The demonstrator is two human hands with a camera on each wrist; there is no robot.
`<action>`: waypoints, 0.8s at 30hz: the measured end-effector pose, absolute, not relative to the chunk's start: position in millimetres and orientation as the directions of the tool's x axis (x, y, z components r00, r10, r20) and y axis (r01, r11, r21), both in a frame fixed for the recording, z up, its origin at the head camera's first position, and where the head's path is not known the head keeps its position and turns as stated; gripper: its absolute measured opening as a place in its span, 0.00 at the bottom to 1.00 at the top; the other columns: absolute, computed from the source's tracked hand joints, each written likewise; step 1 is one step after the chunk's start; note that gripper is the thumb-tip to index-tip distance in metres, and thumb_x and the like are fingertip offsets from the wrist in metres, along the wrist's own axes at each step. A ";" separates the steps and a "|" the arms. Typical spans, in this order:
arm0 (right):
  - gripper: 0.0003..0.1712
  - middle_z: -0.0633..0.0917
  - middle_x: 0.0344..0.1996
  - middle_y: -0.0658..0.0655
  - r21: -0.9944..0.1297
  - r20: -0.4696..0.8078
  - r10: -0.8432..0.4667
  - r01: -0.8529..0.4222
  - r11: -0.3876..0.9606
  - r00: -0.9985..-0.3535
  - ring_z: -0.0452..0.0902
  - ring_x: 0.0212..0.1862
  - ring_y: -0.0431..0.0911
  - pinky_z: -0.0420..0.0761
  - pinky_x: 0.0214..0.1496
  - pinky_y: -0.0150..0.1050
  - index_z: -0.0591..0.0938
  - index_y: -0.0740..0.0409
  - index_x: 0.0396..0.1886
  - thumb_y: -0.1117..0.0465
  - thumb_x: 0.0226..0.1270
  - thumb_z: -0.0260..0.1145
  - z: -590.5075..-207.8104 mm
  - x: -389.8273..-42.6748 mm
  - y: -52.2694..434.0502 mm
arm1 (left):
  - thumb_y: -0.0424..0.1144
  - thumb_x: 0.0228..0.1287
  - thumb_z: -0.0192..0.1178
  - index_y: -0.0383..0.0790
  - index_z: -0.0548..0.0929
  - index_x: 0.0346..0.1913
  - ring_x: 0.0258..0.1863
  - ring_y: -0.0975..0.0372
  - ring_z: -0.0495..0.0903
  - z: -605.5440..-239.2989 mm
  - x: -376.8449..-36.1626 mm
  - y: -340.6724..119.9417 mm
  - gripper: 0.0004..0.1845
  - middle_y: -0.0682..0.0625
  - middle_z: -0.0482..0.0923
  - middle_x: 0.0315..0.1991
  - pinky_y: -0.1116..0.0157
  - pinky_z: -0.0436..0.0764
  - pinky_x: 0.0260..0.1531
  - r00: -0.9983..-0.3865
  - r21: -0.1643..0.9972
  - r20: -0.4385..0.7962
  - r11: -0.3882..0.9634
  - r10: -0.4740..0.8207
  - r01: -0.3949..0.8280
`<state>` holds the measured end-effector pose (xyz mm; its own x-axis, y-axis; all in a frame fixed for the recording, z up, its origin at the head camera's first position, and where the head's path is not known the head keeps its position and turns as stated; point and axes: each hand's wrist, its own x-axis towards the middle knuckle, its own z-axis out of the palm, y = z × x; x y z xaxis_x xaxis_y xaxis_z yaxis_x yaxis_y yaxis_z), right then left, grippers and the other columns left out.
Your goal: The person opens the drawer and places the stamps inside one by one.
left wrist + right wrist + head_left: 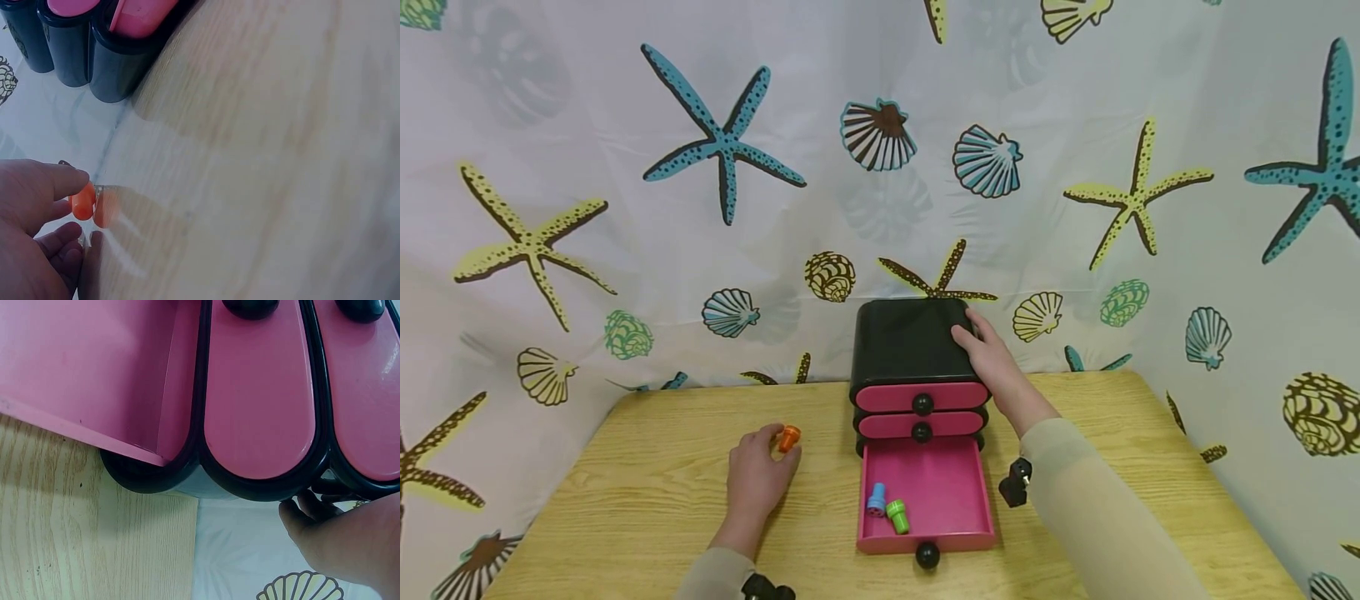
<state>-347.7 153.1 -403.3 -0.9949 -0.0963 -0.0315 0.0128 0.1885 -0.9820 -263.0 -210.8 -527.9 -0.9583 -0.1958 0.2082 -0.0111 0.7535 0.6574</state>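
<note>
Both arms are covered in long, close-fitting sleeves of pale beige cloth that end at the wrists, leaving the left hand (756, 475) and right hand (992, 362) bare. A small black camera unit (1017, 482) is strapped under each wrist.

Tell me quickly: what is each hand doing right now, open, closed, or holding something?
Left hand: pinches the orange stamp on the table.
Right hand: open, resting on top of the black drawer chest.

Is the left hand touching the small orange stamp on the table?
Touching. In the left wrist view, the left hand pinches the orange stamp between its fingers; the head view agrees.
</note>
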 end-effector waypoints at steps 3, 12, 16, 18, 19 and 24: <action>0.42 0.48 0.91 0.57 -0.982 -0.035 -0.095 0.016 0.188 -0.995 0.41 0.90 0.56 0.50 0.88 0.60 0.51 0.42 0.93 0.41 0.91 0.54 -403.5 -347.7 153.4 | 0.39 0.77 0.69 0.28 0.81 0.70 0.65 0.28 0.71 -528.0 -263.0 -210.7 0.26 0.25 0.76 0.65 0.33 0.74 0.62 -0.958 0.659 0.214 0.752 -0.192 -0.004; 0.42 0.48 0.91 0.58 -0.981 -0.035 -0.094 0.017 0.191 -0.995 0.41 0.90 0.56 0.51 0.88 0.60 0.51 0.42 0.93 0.41 0.91 0.54 -402.9 -347.7 152.9 | 0.38 0.74 0.71 0.29 0.86 0.61 0.62 0.29 0.73 -530.6 -262.6 -210.9 0.19 0.26 0.79 0.60 0.34 0.75 0.59 -0.945 0.655 0.265 0.755 -0.190 0.032; 0.42 0.49 0.91 0.57 -0.983 -0.034 -0.097 0.016 0.184 -0.995 0.42 0.90 0.56 0.51 0.88 0.60 0.51 0.42 0.93 0.42 0.91 0.54 -403.5 -347.0 153.3 | 0.37 0.74 0.72 0.30 0.88 0.59 0.63 0.29 0.73 -529.9 -261.1 -209.8 0.17 0.26 0.79 0.61 0.35 0.75 0.60 -0.947 0.651 0.262 0.759 -0.187 0.031; 0.42 0.49 0.91 0.57 -0.983 -0.033 -0.099 0.015 0.182 -0.995 0.42 0.90 0.56 0.51 0.88 0.60 0.51 0.42 0.93 0.41 0.91 0.54 -403.6 -346.9 153.4 | 0.37 0.75 0.71 0.30 0.88 0.57 0.64 0.29 0.72 -528.7 -260.4 -209.8 0.16 0.26 0.79 0.62 0.34 0.74 0.62 -0.951 0.648 0.252 0.761 -0.179 0.028; 0.42 0.48 0.91 0.57 -0.983 -0.033 -0.100 0.015 0.182 -0.994 0.42 0.90 0.56 0.51 0.88 0.60 0.50 0.42 0.93 0.41 0.91 0.54 -403.8 -346.8 153.5 | 0.37 0.75 0.71 0.30 0.88 0.57 0.65 0.29 0.72 -527.9 -259.9 -209.6 0.15 0.26 0.79 0.62 0.33 0.74 0.63 -0.953 0.647 0.247 0.762 -0.176 0.027; 0.42 0.48 0.91 0.57 -0.983 -0.032 -0.100 0.013 0.185 -0.994 0.41 0.90 0.56 0.51 0.88 0.60 0.50 0.41 0.93 0.41 0.91 0.54 -403.5 -346.5 153.5 | 0.37 0.77 0.70 0.31 0.90 0.54 0.67 0.27 0.70 -526.4 -259.2 -209.3 0.12 0.26 0.78 0.63 0.32 0.73 0.65 -0.957 0.644 0.236 0.764 -0.170 0.023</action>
<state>-346.5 153.5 -403.5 -0.9944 -0.1002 -0.0324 0.0134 0.1847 -0.9827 -259.2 -209.3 -526.4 -0.9567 -0.1702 0.2360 0.0230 0.7644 0.6443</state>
